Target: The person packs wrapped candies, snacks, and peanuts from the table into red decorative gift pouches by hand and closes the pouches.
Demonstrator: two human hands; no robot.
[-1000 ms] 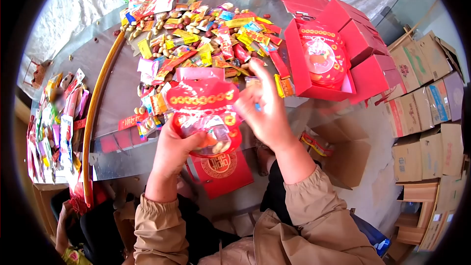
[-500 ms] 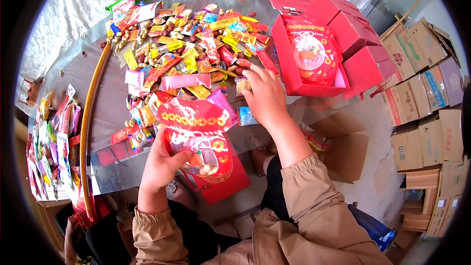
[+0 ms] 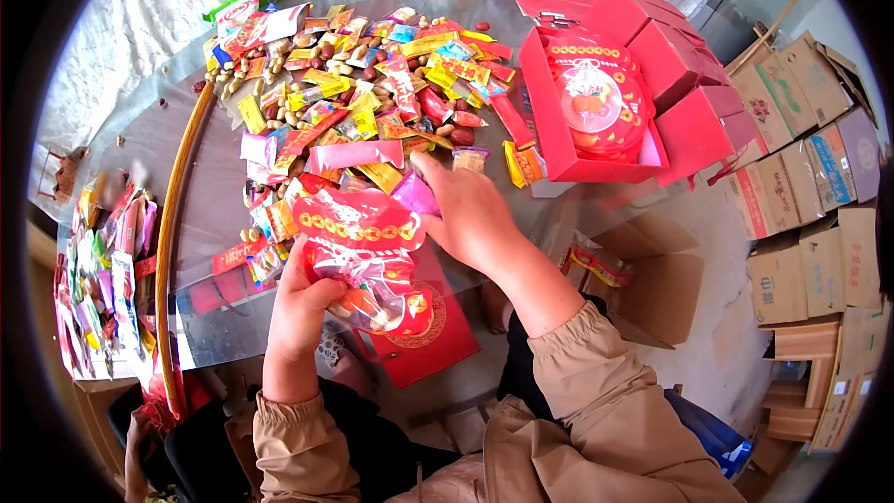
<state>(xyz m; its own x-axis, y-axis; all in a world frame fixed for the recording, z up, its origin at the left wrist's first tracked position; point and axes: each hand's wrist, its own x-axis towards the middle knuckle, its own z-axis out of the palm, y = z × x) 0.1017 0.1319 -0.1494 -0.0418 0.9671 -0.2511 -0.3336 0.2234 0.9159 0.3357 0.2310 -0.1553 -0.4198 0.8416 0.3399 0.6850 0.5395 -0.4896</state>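
Observation:
Pinched in my left hand (image 3: 303, 309) is a red bag (image 3: 358, 235) with a clear window, through which some contents show. My right hand (image 3: 466, 210) is over the near edge of the candy pile, to the right of the bag; its fingers are closed by a purple packet (image 3: 416, 194), and whether they grip it or something smaller is hidden. Just above that hand lies a small clear-wrapped biscuit (image 3: 471, 159). Wrapped candies and peanuts form a large pile (image 3: 358, 98) on the glass table (image 3: 223, 326). A pink packet (image 3: 356, 156) lies on its near side.
At the right of the pile an open red box (image 3: 596, 170) holds red round-windowed bags, beside more red boxes (image 3: 703, 130). A yellow curved strip (image 3: 173, 214) separates another packet heap (image 3: 112, 279) at left. Cardboard boxes (image 3: 792, 158) stand at far right. A person's arm shows at lower left.
My right hand has moved left and down from the biscuit packet to the purple packet beside the bag. The bag in my left hand has shifted slightly left.

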